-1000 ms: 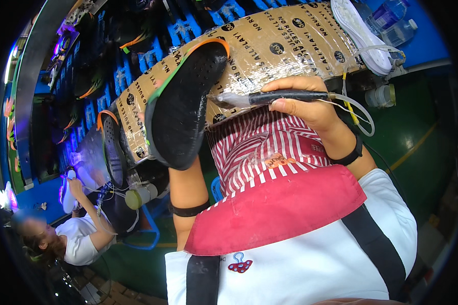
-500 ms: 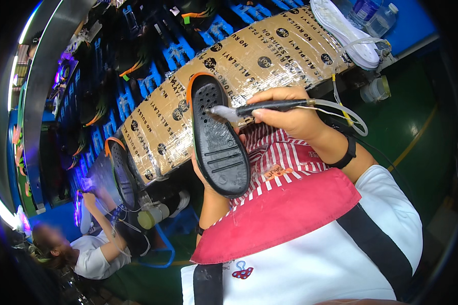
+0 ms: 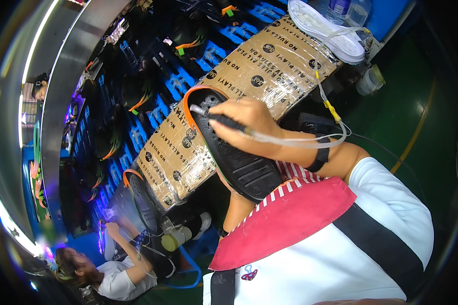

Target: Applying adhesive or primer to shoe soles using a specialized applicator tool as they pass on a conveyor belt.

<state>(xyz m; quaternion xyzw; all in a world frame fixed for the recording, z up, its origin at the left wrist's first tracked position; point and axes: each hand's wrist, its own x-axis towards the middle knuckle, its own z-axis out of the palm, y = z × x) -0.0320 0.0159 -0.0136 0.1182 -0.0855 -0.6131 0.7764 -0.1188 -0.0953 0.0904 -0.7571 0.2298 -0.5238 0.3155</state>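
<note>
A black shoe sole (image 3: 252, 178) with an orange rim at the toe lies slanted in front of my apron, its inner side facing up. My left hand (image 3: 228, 186) supports it from below at the left edge; most of those fingers are hidden under the sole. My right hand (image 3: 252, 118) is closed around the black handle of a brush (image 3: 223, 121) fed by a clear tube. Its pale tip is at the inside of the toe's left edge. That hand covers part of the forefoot with its small holes.
A cardboard-covered bench (image 3: 259, 63) runs behind the sole. White soles (image 3: 331, 33) and bottles (image 3: 359, 11) stand at its far right. Blue racks (image 3: 175, 81) carry dark shoe parts beyond. A co-worker (image 3: 119, 279) works at the lower left, near another sole (image 3: 140, 198).
The brush has gone from the middle of the forefoot to the toe's left edge. My right hand has turned over and now covers more of the sole. The view has shifted.
</note>
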